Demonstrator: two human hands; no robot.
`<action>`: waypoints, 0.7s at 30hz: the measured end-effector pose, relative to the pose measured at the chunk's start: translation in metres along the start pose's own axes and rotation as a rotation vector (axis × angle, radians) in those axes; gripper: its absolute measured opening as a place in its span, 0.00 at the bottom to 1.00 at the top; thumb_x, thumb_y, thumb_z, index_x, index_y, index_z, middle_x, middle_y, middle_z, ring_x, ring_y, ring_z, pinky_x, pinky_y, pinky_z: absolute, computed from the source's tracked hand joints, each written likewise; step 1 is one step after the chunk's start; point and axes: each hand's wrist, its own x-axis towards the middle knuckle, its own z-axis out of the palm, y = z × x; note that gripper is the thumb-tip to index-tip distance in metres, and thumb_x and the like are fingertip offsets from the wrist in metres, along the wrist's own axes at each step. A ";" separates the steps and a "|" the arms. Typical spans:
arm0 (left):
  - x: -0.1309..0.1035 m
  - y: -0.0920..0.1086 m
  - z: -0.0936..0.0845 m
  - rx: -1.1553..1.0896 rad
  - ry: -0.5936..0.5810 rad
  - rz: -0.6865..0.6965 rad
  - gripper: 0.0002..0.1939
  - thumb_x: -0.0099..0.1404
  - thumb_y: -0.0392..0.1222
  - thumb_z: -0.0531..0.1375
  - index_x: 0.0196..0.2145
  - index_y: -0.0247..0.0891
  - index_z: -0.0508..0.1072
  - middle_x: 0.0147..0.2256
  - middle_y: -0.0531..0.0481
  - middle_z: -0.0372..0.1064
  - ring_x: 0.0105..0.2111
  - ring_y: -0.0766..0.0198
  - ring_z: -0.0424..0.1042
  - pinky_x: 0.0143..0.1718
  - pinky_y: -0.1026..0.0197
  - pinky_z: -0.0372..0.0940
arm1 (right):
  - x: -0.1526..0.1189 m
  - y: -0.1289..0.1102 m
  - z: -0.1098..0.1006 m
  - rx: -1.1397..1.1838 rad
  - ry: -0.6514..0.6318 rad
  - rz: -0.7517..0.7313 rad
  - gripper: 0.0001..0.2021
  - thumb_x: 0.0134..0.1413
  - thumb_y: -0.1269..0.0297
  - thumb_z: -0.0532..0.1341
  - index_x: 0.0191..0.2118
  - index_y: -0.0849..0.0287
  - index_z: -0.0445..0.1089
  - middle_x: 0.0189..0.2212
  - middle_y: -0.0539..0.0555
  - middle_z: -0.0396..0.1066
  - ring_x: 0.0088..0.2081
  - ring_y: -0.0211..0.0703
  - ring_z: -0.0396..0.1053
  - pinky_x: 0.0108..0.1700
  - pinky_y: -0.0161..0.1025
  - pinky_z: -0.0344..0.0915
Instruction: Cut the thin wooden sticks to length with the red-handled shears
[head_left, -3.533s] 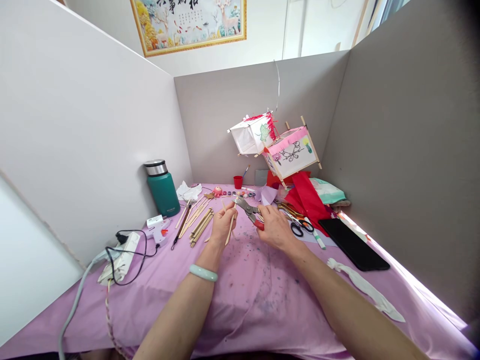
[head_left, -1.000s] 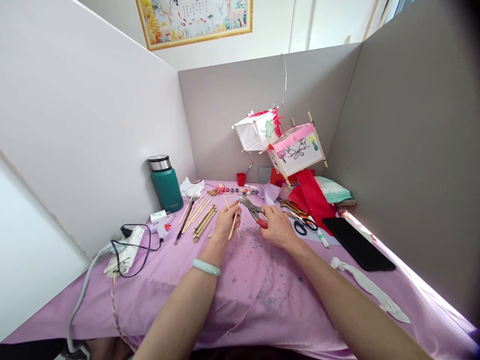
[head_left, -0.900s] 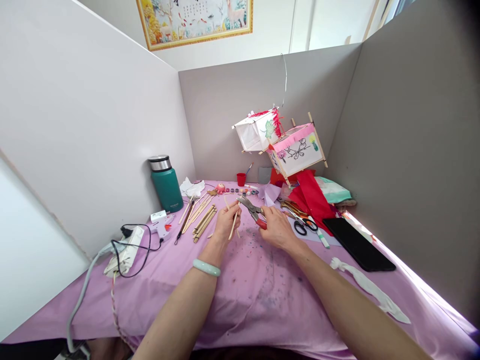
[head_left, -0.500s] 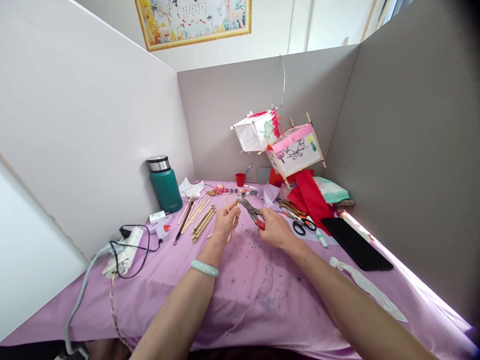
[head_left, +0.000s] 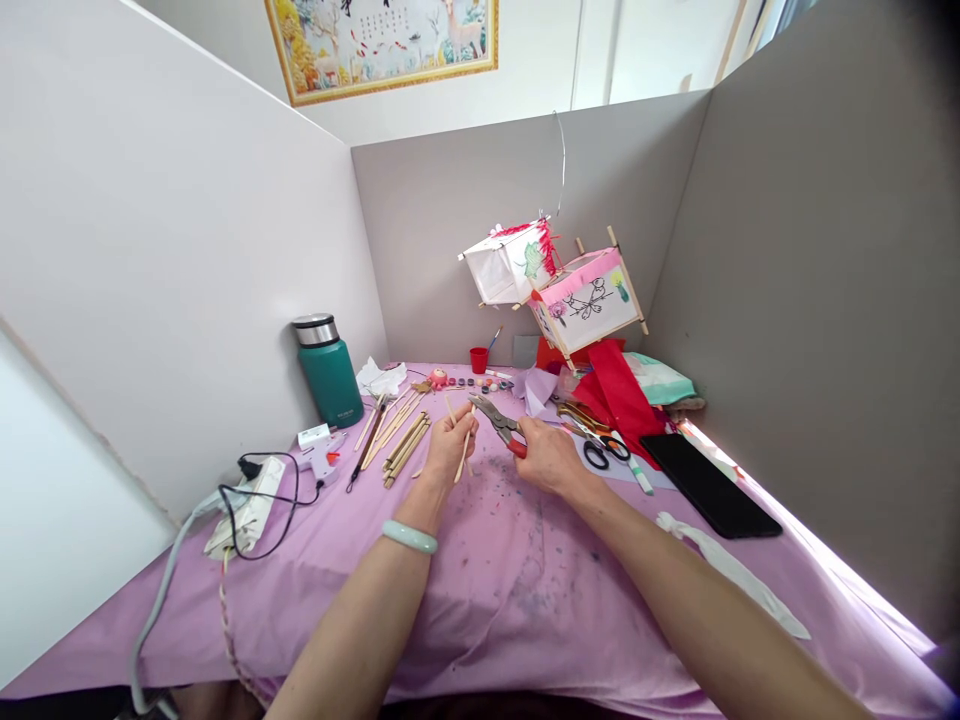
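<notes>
My left hand [head_left: 450, 445], with a pale green bangle [head_left: 409, 536] on the wrist, is closed around thin wooden sticks [head_left: 462, 462] that poke out above and below the fingers. My right hand [head_left: 551, 455] grips a pair of pliers [head_left: 499, 418] with red handles. The jaws point left and meet the tip of a stick just above my left fingers; whether they bite on it I cannot tell. Beside my left hand lie a bundle of short bamboo sticks [head_left: 407, 447], longer thin sticks [head_left: 390, 428] and a dark brush [head_left: 366, 445].
At the left stand a green bottle [head_left: 330, 375], a glue gun [head_left: 321, 458] and a power strip [head_left: 251, 505] with cables. Two paper lanterns [head_left: 585, 300] hang at the back. Scissors [head_left: 606, 450], red cloth [head_left: 621, 395] and a black phone [head_left: 709, 483] lie to the right.
The view has shifted slightly. The sticks in my left hand have tilted a little, and the pliers stay at the stick's tip.
</notes>
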 end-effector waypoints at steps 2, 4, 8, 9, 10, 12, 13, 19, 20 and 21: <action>0.001 0.001 -0.001 -0.008 -0.004 0.009 0.18 0.48 0.44 0.67 0.35 0.34 0.69 0.20 0.61 0.56 0.13 0.79 0.45 0.15 0.68 0.36 | 0.001 -0.001 0.001 -0.025 0.001 0.005 0.09 0.55 0.64 0.54 0.40 0.61 0.66 0.35 0.59 0.74 0.37 0.49 0.72 0.35 0.39 0.55; 0.002 0.001 -0.002 -0.020 -0.018 0.013 0.19 0.48 0.44 0.67 0.37 0.34 0.69 0.20 0.60 0.56 0.13 0.79 0.44 0.15 0.68 0.35 | 0.001 -0.001 0.001 -0.029 -0.003 0.014 0.09 0.56 0.63 0.54 0.40 0.60 0.66 0.33 0.59 0.74 0.36 0.49 0.72 0.35 0.39 0.55; 0.001 0.002 -0.002 -0.060 -0.077 -0.008 0.19 0.50 0.44 0.66 0.38 0.34 0.70 0.20 0.60 0.56 0.13 0.79 0.44 0.15 0.68 0.36 | 0.003 0.000 -0.001 0.035 0.047 0.062 0.11 0.54 0.64 0.55 0.43 0.60 0.65 0.38 0.58 0.73 0.38 0.49 0.71 0.36 0.39 0.56; 0.001 0.002 -0.002 -0.069 -0.088 -0.011 0.18 0.50 0.44 0.66 0.37 0.34 0.70 0.20 0.60 0.56 0.13 0.79 0.44 0.15 0.68 0.36 | 0.003 0.001 -0.002 0.054 0.065 0.061 0.13 0.52 0.64 0.56 0.44 0.60 0.64 0.40 0.59 0.72 0.40 0.49 0.70 0.36 0.39 0.56; 0.000 0.003 -0.002 -0.077 -0.093 -0.012 0.17 0.50 0.43 0.65 0.37 0.34 0.70 0.20 0.60 0.56 0.13 0.79 0.44 0.15 0.68 0.36 | 0.003 0.002 -0.002 0.067 0.080 0.049 0.15 0.51 0.65 0.57 0.46 0.60 0.63 0.42 0.59 0.71 0.42 0.49 0.69 0.37 0.39 0.56; 0.000 0.003 -0.002 -0.085 -0.091 -0.011 0.16 0.50 0.43 0.65 0.36 0.34 0.69 0.20 0.60 0.56 0.13 0.79 0.44 0.15 0.68 0.36 | 0.003 0.005 -0.002 0.069 0.093 0.006 0.16 0.50 0.65 0.58 0.47 0.60 0.63 0.44 0.59 0.69 0.44 0.50 0.67 0.40 0.39 0.56; 0.000 0.004 -0.002 -0.087 -0.085 -0.010 0.16 0.50 0.42 0.65 0.36 0.34 0.69 0.20 0.60 0.56 0.13 0.79 0.44 0.15 0.68 0.36 | 0.002 0.005 -0.001 0.061 0.096 -0.016 0.17 0.50 0.65 0.58 0.47 0.60 0.63 0.44 0.60 0.69 0.46 0.50 0.66 0.41 0.40 0.56; 0.000 0.004 -0.003 -0.072 -0.068 -0.013 0.15 0.50 0.41 0.65 0.35 0.34 0.68 0.19 0.61 0.55 0.13 0.79 0.44 0.15 0.68 0.37 | 0.000 0.006 0.001 0.042 0.098 -0.062 0.18 0.49 0.65 0.58 0.48 0.60 0.62 0.43 0.59 0.67 0.48 0.52 0.63 0.44 0.42 0.54; 0.001 0.003 -0.003 -0.066 -0.065 -0.014 0.15 0.50 0.41 0.65 0.35 0.34 0.68 0.19 0.61 0.55 0.13 0.79 0.44 0.15 0.68 0.37 | 0.000 0.006 0.001 0.041 0.097 -0.062 0.18 0.49 0.64 0.58 0.48 0.60 0.62 0.43 0.60 0.67 0.47 0.53 0.63 0.43 0.43 0.54; 0.001 0.003 -0.004 -0.059 -0.059 -0.014 0.15 0.50 0.42 0.65 0.35 0.34 0.68 0.19 0.61 0.56 0.13 0.78 0.44 0.15 0.67 0.37 | 0.000 0.006 0.001 0.039 0.095 -0.062 0.18 0.49 0.64 0.58 0.48 0.60 0.62 0.43 0.60 0.67 0.47 0.53 0.63 0.43 0.43 0.54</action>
